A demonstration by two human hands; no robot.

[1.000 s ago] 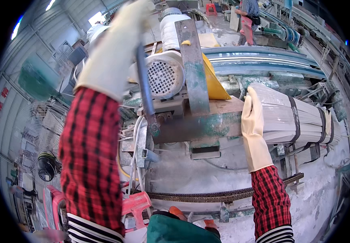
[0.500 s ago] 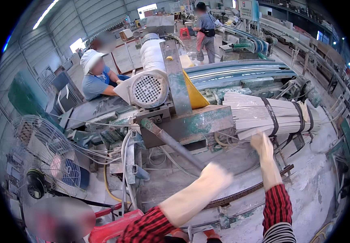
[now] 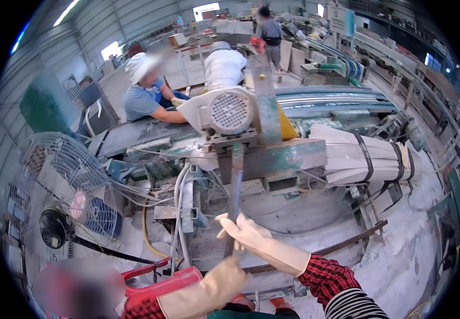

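A grey metal lever (image 3: 235, 191) hangs down from the green cutting machine (image 3: 288, 157) toward me. My left hand (image 3: 229, 270), in a cream glove, is closed around the lever's lower end. Just above it, my right hand (image 3: 246, 233), also gloved, rests against the lever with its fingers spread. A bundle of white strips (image 3: 357, 157), bound with black bands, lies on the machine bed to the right, away from both hands. A white motor (image 3: 229, 110) sits on top of the machine at the lever's pivot.
A caged floor fan (image 3: 65, 186) stands at the left. Cables and hoses (image 3: 182, 196) hang under the machine, and a red stool (image 3: 161, 279) is by my knees. A person in a blue shirt (image 3: 145, 101) works behind the machine; another person (image 3: 270, 32) stands far back.
My left hand has swung the lever from high overhead down to hang in front of me. My right hand has left the white bundle and come over to the lever.
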